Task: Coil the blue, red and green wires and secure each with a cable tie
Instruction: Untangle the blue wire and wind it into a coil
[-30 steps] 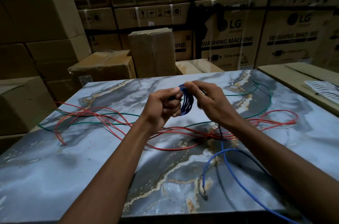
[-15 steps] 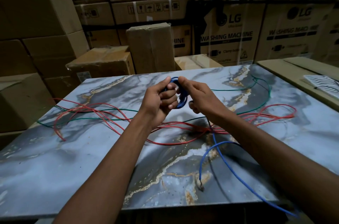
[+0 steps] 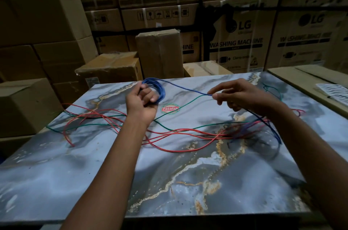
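Because the slack blue wire (image 3: 271,128) trails over the tangled red wire (image 3: 178,132) and green wire (image 3: 180,106) on the table (image 3: 56,173), the right hand (image 3: 243,96) pinching it could drag those along, while the left hand (image 3: 142,101) gripping the blue coil (image 3: 158,86) might let loops spring loose.

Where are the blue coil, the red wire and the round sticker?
blue coil (image 3: 159,89), head view, right side of loops.
red wire (image 3: 177,151), head view, lowest curve.
round sticker (image 3: 170,108), head view, centre.

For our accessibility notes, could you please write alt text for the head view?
A left hand holds a small blue coil above a marbled table while the right hand pinches the blue wire's free length, drawn out sideways. Loose red wire and green wire sprawl beneath; cardboard boxes behind.
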### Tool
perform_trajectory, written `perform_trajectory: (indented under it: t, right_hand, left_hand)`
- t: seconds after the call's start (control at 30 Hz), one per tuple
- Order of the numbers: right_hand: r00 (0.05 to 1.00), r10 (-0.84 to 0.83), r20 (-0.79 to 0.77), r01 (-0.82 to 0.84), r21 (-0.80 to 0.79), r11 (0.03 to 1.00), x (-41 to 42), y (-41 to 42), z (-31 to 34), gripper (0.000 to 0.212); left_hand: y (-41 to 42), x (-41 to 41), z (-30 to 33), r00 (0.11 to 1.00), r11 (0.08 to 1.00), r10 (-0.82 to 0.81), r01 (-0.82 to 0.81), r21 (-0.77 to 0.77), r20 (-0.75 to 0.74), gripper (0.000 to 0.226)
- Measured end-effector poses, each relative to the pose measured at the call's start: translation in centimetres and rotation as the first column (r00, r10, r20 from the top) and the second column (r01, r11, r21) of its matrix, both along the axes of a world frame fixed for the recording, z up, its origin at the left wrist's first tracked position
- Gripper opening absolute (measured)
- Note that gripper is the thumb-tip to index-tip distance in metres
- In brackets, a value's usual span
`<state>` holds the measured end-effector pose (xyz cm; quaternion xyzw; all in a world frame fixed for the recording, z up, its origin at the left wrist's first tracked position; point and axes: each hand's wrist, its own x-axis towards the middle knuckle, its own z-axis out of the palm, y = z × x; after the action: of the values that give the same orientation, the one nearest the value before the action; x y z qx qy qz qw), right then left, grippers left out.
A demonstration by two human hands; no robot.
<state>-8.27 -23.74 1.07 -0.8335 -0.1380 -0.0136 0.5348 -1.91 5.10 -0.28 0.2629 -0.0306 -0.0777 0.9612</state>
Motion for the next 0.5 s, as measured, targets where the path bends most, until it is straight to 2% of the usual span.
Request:
perform_trajectory:
  t: [0.07, 0.1, 0.17, 0.23, 0.33, 0.4, 0.43, 0.5]
  right_hand:
    - [0.985, -0.073, 0.159, 0.09, -0.097, 0.991, 0.1, 0.4, -0.5, 0.017]
    - [0.956, -0.089, 0.281, 0.154, -0.22, 0.963, 0.2, 0.8, -0.7, 0.017]
    - [0.901, 0.0, 0.435, 0.241, -0.498, 0.833, 0.2, 2.6, -1.1, 0.02]
    - [0.894, 0.09, 0.438, 0.261, -0.675, 0.69, -0.3, 4.7, -1.5, 0.026]
    - [0.853, 0.216, 0.474, 0.286, -0.773, 0.566, -1.0, 7.4, -2.1, 0.025]
    - [0.806, 0.287, 0.517, 0.299, -0.775, 0.557, -1.5, 8.7, -2.2, 0.019]
    - [0.785, 0.305, 0.54, 0.294, -0.757, 0.583, -1.8, 9.2, -2.2, 0.017]
    - [0.749, 0.302, 0.59, 0.245, -0.67, 0.7, -2.0, 9.7, -2.3, 0.016]
  left_hand:
    - [0.6, 0.5, -0.4, 0.993, 0.994, 0.103, -0.101, 0.03, -0.061, 0.035]
    - [0.6, 0.6, -0.6, 0.987, 0.989, 0.139, -0.135, 0.054, -0.078, 0.034]
    - [0.2, 0.6, -1.0, 0.983, 0.984, 0.168, -0.162, 0.078, -0.079, 0.032]
    - [-0.3, 0.5, -1.1, 0.986, 0.984, 0.159, -0.154, 0.091, -0.052, 0.032]
    - [-1.1, 0.1, -0.9, 0.989, 0.973, 0.146, -0.147, 0.18, 0.018, 0.032]
    - [-1.8, -0.1, -1.0, 0.988, 0.958, 0.139, -0.151, 0.244, 0.067, 0.034]
    - [-2.1, -0.2, -1.0, 0.988, 0.951, 0.129, -0.148, 0.271, 0.088, 0.034]
    - [-2.7, -0.4, -1.0, 0.987, 0.934, 0.097, -0.134, 0.33, 0.128, 0.033]
